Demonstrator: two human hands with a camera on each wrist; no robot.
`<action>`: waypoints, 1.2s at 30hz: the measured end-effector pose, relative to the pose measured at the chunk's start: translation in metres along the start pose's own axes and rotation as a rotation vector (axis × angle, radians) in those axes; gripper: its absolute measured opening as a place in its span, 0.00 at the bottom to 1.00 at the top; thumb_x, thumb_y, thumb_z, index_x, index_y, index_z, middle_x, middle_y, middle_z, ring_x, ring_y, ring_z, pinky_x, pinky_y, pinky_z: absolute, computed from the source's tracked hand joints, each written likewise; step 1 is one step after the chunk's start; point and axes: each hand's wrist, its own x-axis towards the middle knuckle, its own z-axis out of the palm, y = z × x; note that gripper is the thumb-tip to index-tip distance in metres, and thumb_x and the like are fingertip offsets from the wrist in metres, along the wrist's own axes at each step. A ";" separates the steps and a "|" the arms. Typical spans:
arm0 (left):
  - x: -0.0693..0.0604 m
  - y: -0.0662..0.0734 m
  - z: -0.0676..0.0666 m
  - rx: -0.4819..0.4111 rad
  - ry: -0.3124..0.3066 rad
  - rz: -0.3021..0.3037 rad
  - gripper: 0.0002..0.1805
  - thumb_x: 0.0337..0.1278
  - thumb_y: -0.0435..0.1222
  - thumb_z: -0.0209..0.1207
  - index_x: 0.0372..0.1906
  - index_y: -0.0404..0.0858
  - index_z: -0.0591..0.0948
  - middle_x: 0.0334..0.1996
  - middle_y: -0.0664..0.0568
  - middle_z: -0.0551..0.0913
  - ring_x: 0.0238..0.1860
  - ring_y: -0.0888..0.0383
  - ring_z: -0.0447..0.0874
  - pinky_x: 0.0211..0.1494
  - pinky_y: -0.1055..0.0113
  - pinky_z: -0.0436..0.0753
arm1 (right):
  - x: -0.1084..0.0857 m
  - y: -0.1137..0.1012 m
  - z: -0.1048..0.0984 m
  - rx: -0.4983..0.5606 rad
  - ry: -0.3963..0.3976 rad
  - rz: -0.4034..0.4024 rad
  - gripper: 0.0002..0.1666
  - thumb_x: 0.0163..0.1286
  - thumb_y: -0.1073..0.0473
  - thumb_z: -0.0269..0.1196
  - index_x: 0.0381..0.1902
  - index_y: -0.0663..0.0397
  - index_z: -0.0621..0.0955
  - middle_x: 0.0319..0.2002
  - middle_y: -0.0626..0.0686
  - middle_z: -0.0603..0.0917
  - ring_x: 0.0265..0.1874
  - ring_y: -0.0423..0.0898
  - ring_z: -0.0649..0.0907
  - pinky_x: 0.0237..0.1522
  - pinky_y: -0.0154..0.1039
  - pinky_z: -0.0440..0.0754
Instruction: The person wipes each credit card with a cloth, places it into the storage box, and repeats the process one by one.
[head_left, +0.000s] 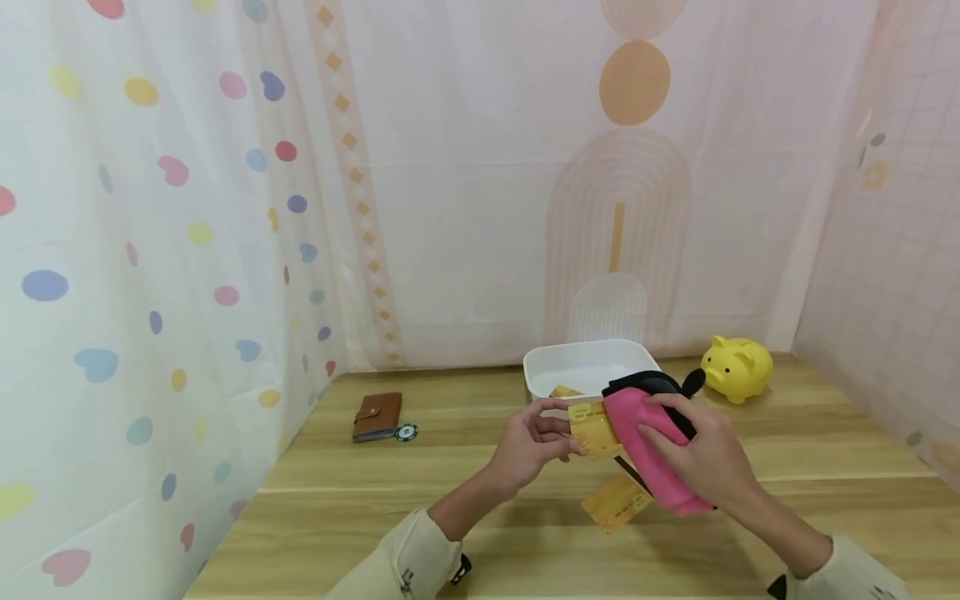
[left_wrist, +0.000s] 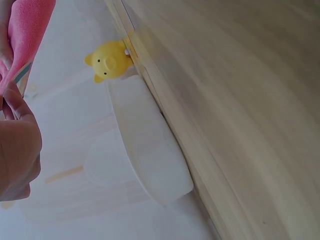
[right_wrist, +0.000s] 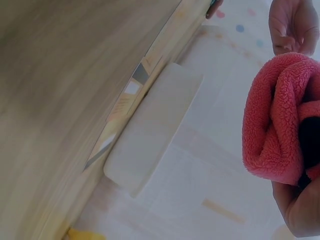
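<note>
My left hand [head_left: 528,446] pinches a gold bank card [head_left: 592,429] by its left end. The card's right end is hidden by a fleecy pink cloth [head_left: 651,450] with black parts, which my right hand [head_left: 708,446] grips. Folded pink pile of this cloth [right_wrist: 275,120] fills the right side of the right wrist view. Below the hands, another gold card [head_left: 617,502] lies on the table, with a dark strip beside it partly under the cloth. In the left wrist view my left hand [left_wrist: 20,155] meets the cloth at the left edge.
Behind the hands stands a white tray [head_left: 540,379] with a gold card [head_left: 564,390] in it. A yellow piggy bank [head_left: 738,368] is at the back right. On the left lie a brown wallet [head_left: 378,416] and a poker chip [head_left: 406,432]. Curtains enclose the wooden table [head_left: 337,517].
</note>
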 end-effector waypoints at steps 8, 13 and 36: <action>-0.001 0.000 -0.003 0.012 0.011 0.009 0.26 0.57 0.20 0.62 0.61 0.26 0.71 0.45 0.34 0.85 0.34 0.62 0.86 0.34 0.70 0.83 | 0.000 0.002 -0.002 0.033 0.000 0.028 0.22 0.51 0.69 0.76 0.44 0.49 0.84 0.38 0.52 0.87 0.23 0.37 0.73 0.20 0.26 0.70; -0.001 -0.002 -0.005 0.016 0.025 0.003 0.26 0.56 0.20 0.62 0.61 0.27 0.71 0.44 0.33 0.84 0.33 0.62 0.87 0.34 0.69 0.84 | 0.001 0.003 -0.005 0.046 0.002 0.038 0.21 0.51 0.69 0.76 0.43 0.50 0.84 0.38 0.52 0.87 0.24 0.36 0.74 0.19 0.25 0.71; -0.001 0.000 -0.010 -0.046 0.052 -0.031 0.27 0.57 0.20 0.61 0.62 0.29 0.69 0.37 0.51 0.86 0.32 0.61 0.88 0.34 0.68 0.84 | 0.005 0.010 -0.012 0.037 0.012 0.106 0.19 0.54 0.68 0.75 0.44 0.53 0.84 0.40 0.54 0.87 0.25 0.36 0.74 0.19 0.26 0.69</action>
